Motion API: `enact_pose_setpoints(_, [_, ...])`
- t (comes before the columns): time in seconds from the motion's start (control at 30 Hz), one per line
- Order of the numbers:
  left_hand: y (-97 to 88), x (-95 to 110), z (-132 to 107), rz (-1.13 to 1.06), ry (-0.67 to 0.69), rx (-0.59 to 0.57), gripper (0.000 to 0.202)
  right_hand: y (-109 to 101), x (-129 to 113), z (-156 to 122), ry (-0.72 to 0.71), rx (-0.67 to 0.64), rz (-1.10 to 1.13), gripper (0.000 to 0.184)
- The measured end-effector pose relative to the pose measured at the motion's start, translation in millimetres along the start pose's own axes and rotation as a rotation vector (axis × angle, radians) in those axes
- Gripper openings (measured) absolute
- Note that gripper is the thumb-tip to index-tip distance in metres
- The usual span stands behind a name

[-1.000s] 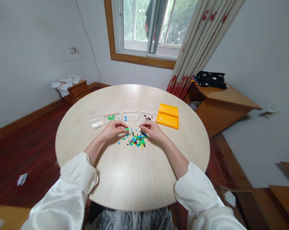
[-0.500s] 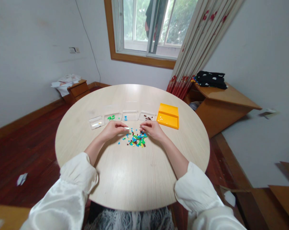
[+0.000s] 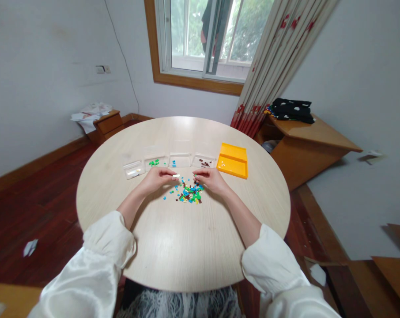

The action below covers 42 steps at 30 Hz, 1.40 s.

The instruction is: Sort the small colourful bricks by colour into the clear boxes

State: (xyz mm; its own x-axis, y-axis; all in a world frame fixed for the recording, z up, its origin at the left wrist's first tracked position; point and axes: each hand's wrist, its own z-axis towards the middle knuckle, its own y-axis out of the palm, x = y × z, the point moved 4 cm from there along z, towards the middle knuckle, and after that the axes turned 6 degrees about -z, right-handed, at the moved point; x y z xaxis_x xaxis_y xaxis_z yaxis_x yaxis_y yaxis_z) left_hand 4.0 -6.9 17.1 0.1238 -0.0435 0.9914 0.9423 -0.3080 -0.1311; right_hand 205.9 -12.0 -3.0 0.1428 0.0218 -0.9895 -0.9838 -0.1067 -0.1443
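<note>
My left hand pinches a small white building brick between thumb and fingers, just left of the loose pile. On the other side, my right hand is closed at the fingertips, where a bit of green shows, apparently a small green brick. Between and below the hands lies a pile of mixed small bricks in blue, green, brown, yellow and white. Behind my left hand a clear box holds green bricks. Brown bricks lie in another clear box behind my right hand.
An open yellow box with a few white pieces stands to the right. Blue bricks sit in the middle clear box. At the far left is a clear box with light pieces. All stand on the round table.
The white brick in my left hand has turned slightly and the green on it no longer shows. A bit of green now appears at my right fingertips.
</note>
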Motion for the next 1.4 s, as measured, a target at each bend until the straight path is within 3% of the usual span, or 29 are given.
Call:
enact_pose_setpoints(0.23, [-3.4, -8, 4, -0.102, 0.011, 0.039, 0.029, 0, -8, -3, -0.069, -0.032, -0.038, 0.02])
enact_pose_setpoints(0.87, [-5.9, -8, 7, -0.049, 0.081, 0.065, 0.021, -2, -4, -1, -0.066, 0.008, -0.094, 0.016])
enact_pose_setpoints(0.93, [-11.9, -9, 10, -0.044, 0.104, 0.147, 0.021, -3, -4, 0, -0.075, 0.018, -0.122, 0.015])
enact_pose_setpoints(1.0, [-24.0, -11, 13, -0.011, 0.139, 0.31, 0.02, -3, -3, 1, -0.084, 0.024, -0.155, 0.014])
enact_pose_setpoints(1.07, [-38.8, -12, 14, 0.087, 0.17, 0.499, 0.019, -3, -2, 1, -0.097, 0.027, -0.181, 0.014])
enact_pose_setpoints(1.13, [-50.2, -13, 14, 0.257, 0.171, 0.616, 0.018, -3, -2, 1, -0.108, 0.027, -0.195, 0.014])
enact_pose_setpoints(1.27, [-60.7, -12, 13, 0.533, 0.187, 0.7, 0.015, -2, -3, 0, -0.124, 0.015, -0.213, 0.015])
enact_pose_setpoints(1.4, [-64.0, -15, 16, 0.633, 0.23, 0.715, 0.012, -3, -4, 0, -0.148, 0.024, -0.234, 0.015])
